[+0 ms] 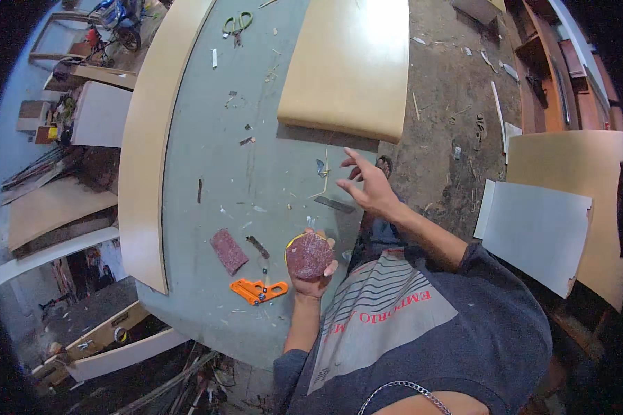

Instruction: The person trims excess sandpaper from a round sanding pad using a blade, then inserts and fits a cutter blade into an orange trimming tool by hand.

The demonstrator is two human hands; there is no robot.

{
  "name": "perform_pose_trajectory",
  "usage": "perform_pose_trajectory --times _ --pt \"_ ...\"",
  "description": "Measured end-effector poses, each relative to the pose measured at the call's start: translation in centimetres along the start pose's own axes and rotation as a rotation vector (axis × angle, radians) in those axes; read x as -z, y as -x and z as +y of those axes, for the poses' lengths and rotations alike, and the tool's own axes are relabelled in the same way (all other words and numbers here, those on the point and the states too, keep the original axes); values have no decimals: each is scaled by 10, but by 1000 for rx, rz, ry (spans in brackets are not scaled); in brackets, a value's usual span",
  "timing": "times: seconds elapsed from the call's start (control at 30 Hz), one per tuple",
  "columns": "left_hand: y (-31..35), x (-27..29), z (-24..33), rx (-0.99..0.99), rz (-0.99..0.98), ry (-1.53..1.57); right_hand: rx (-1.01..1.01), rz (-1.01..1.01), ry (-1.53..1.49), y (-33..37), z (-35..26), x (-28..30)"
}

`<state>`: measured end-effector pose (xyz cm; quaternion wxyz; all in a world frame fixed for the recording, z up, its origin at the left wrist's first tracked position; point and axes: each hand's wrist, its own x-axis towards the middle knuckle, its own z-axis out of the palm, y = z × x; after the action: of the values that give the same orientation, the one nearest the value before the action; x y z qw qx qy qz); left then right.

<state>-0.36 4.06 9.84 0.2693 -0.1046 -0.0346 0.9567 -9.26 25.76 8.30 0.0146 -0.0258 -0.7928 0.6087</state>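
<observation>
My left hand (311,285) grips a round sanding pad (309,256) with a maroon, dusty abrasive face turned up and a yellow rim. The fingers wrap round it from below and from the right side. My right hand (374,187) is raised by the table's right edge, its fingers spread and nothing in them. Just beyond it lies a pale wooden panel (349,66) with a rounded front edge. Left of the pad, on the grey-green table (208,166), are a folded maroon sandpaper sheet (229,252) and an orange plastic tool (257,291) with small metal bits on it.
Green-handled scissors (237,26) lie at the table's far end. A long pale board (160,117) runs along its left edge. Scraps and thin strips are scattered over the table. White and tan panels (535,218) lean at the right, above a littered floor (450,124).
</observation>
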Motion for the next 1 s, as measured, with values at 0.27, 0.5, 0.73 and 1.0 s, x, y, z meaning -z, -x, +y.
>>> perform_pose_trajectory --times 0.27,0.5,0.73,1.0 --pt "11 11 0 -118 182 -143 124 -156 424 23 18 -14" --pt "13 17 2 -228 232 -446 163 -263 749 33 27 -20" --pt "14 7 3 -222 305 -465 268 -305 865 50 49 -31" --pt "20 10 7 -109 134 -25 230 -317 761 45 51 -32"
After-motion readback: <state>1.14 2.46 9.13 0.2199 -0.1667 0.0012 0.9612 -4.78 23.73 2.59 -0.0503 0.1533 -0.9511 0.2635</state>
